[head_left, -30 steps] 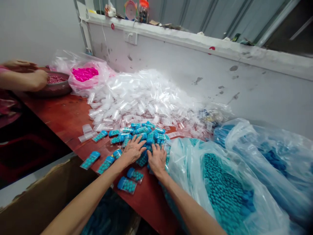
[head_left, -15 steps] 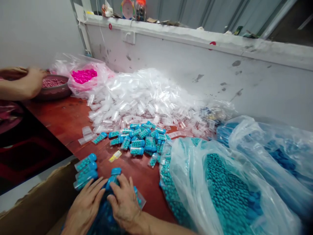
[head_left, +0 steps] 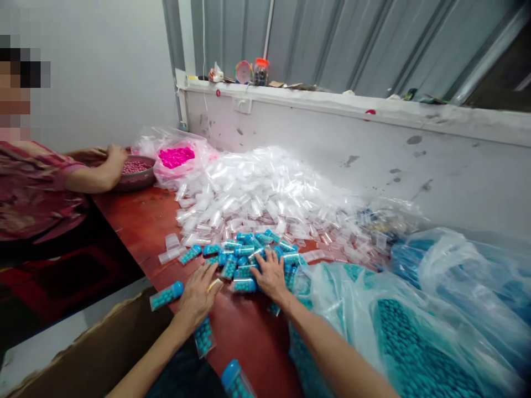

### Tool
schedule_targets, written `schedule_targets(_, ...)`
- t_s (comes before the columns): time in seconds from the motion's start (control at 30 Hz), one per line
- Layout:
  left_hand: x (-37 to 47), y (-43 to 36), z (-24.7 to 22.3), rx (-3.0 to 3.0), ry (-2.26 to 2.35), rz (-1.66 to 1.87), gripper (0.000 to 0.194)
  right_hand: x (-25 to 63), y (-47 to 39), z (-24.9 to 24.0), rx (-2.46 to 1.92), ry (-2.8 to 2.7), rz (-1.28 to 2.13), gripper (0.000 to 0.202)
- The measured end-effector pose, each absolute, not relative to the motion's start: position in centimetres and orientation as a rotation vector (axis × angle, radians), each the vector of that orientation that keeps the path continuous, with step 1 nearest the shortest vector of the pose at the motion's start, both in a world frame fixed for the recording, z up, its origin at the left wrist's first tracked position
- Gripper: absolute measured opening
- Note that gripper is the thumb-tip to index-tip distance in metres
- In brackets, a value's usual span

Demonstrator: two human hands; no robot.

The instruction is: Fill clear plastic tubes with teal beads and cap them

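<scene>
A: Where were the tubes [head_left: 244,284]?
B: Heaped mid-worktop [head_left: 253,326], a few by its near edge.
A: Fingers?
B: R hand [head_left: 271,273]: spread wide atop the heap, none clasped. L hand [head_left: 198,293]: loosely curved at heap's left; couldn't tell if it gripped any.
A: Feel?
B: Prob. light, stiff, slick; best pinched round the body, nr the cap [head_left: 177,288].

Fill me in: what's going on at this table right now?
A person's right hand is spread over a pile of blue-capped tubes holding turquoise beads; the left hand is palm-down beside the pile. A few similar tubes lie nearer the front edge. Behind is a heap of clear plastic pieces, with an open bag of turquoise beads at right. Farther left, a co-worker's hands are by a bowl of pink beads.
</scene>
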State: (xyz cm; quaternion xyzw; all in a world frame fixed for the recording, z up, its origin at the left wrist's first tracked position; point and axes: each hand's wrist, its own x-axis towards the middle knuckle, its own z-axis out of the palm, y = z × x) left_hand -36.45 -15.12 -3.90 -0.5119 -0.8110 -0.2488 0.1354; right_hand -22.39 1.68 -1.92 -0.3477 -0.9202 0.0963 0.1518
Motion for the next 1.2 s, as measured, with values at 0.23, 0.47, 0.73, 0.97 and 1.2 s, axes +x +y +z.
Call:
schedule_targets(0.23,-36.9,-9.6,-3.3,-1.639,-2.277,-0.788,0.045,-21.6,-4.6,-2.6,-0.633,-2.677,0.343,0.032)
schedule_targets(0.47,-36.7,-8.6,-3.3,-1.739,-2.427,-0.542,0.038,-22.1,-2.5,-2.6,-1.094,-2.504,0.368,0.038)
schedule_targets(0.73,-34.6,-16.7,-4.2,-1.626,-2.551,-0.387,0.036,-21.7,-9.7,-5.9,-0.733,-2.589,0.594,0.043)
schedule_targets(0.97,-35.0,-27.1,-5.1,-1.106,-2.739,-0.389,0.036,-23.8,-14.0,-3.7,-0.249,-2.654,0.854,0.018)
schedule_targets(1.2,-40.7,-21.3,-4.7,-0.956,-2.656,-0.334,0.045,-31.4,-2.0,-0.8,-0.718,-2.727,0.414,0.048)
